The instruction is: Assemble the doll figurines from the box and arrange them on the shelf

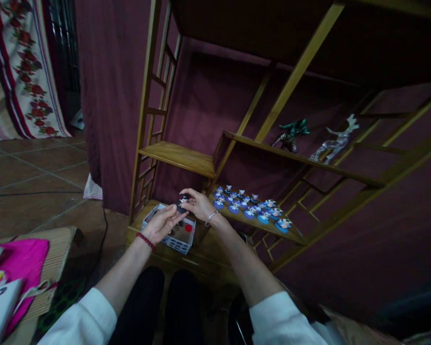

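Between my two hands is a small figurine (183,200) with a black-and-red top and a dark round base. The fingers of my left hand (160,224) pinch its base from the left. From the right, the thumb and fingers of my right hand (198,205) close on its upper part. Just below my hands sits an open cardboard box (179,245) with a patterned outside; a red round spot and a few small dark items show inside it. My left hand covers part of the box.
Several small figurines on blue and purple bases stand in rows on a wooden shelf (294,233) to the right. Above them are a green dragon-like statue (293,134) and a silvery deer statue (335,140). A bare-topped shelf board (179,157) juts out left. A white power bank-like device (2,306) lies lower left.
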Tool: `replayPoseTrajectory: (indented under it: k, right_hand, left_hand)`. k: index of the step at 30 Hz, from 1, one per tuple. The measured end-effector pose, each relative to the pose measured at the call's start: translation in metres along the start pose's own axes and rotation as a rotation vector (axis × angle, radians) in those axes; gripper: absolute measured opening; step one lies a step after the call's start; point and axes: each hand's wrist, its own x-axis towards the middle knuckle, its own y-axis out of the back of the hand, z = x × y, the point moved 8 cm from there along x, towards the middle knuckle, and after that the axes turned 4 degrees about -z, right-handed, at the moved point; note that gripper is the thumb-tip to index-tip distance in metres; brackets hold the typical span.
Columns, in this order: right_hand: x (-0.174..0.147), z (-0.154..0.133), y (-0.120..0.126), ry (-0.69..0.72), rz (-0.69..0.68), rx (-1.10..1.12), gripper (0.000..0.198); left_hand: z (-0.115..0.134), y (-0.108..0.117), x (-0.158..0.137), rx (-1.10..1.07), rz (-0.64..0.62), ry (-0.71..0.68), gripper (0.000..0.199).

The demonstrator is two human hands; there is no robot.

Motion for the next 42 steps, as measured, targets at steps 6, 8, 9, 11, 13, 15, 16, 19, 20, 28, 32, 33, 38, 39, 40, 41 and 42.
replayPoseTrajectory:
  k: [6, 8, 9, 11, 13, 15, 16, 19, 20, 28, 32, 33, 38, 39, 40, 41, 42]
  right_hand:
    - [-0.004, -0.003, -0.006, 0.022, -0.048, -0.029, 0.034]
    - [-0.004, -0.009, -0.006, 0.036, -0.040, -0.070, 0.033]
    - [-0.005, -0.013, -0.006, 0.048, -0.028, -0.092, 0.032]
    - [-0.005, -0.023, -0.003, 0.087, 0.021, -0.134, 0.030]
    - [-0.005, -0.031, 0.001, 0.118, 0.075, -0.145, 0.031]
    - [-0.004, -0.033, 0.003, 0.109, 0.088, -0.089, 0.035]
    - [-0.003, -0.032, 0.004, 0.098, 0.080, -0.038, 0.039]
    - [0.000, -0.028, 0.008, 0.096, 0.049, 0.129, 0.048]
    - [0.000, -0.027, 0.010, 0.105, 0.046, 0.178, 0.050]
    - [-0.002, -0.008, 0.023, 0.034, 0.237, 0.504, 0.047]
    - [-0.021, 0.029, -0.013, -0.268, 0.359, 0.888, 0.040]
    - [-0.027, 0.036, -0.036, -0.387, 0.262, 0.986, 0.047]
    - [-0.052, 0.028, -0.127, -0.606, -0.151, 1.275, 0.061]
    - [-0.056, 0.024, -0.138, -0.625, -0.213, 1.297, 0.060]
    - [-0.058, 0.020, -0.147, -0.631, -0.277, 1.318, 0.059]
    - [-0.058, 0.016, -0.153, -0.623, -0.322, 1.339, 0.056]
    - [-0.058, 0.013, -0.156, -0.617, -0.353, 1.353, 0.054]
  left_hand:
    - [-0.002, 0.003, -0.004, -0.016, 0.017, 0.028, 0.013]
    - [0.000, 0.001, -0.005, -0.001, 0.006, 0.025, 0.011]
    - [0.002, 0.000, -0.005, 0.009, 0.003, 0.022, 0.011]
    - [0.006, -0.004, -0.006, 0.031, 0.006, 0.008, 0.011]
    - [0.012, -0.009, -0.005, 0.043, 0.011, -0.011, 0.012]
    - [0.018, -0.016, -0.004, 0.041, 0.000, -0.027, 0.010]
    - [0.021, -0.020, -0.004, 0.038, -0.013, -0.034, 0.010]
    - [0.027, -0.029, -0.002, 0.024, -0.054, -0.044, 0.013]
    - [0.028, -0.031, -0.002, 0.019, -0.062, -0.046, 0.015]
    - [0.032, -0.036, 0.003, -0.097, -0.030, -0.036, 0.017]
    - [0.031, -0.039, 0.005, -0.171, 0.002, -0.019, 0.016]
    - [0.030, -0.041, 0.005, -0.185, 0.005, -0.014, 0.016]
    - [0.025, -0.052, 0.005, -0.250, 0.001, -0.001, 0.014]
    - [0.023, -0.053, 0.005, -0.254, -0.005, 0.002, 0.014]
    - [0.022, -0.055, 0.005, -0.254, -0.010, 0.007, 0.014]
    - [0.021, -0.056, 0.005, -0.249, -0.015, 0.014, 0.014]
    - [0.020, -0.057, 0.005, -0.244, -0.020, 0.019, 0.015]
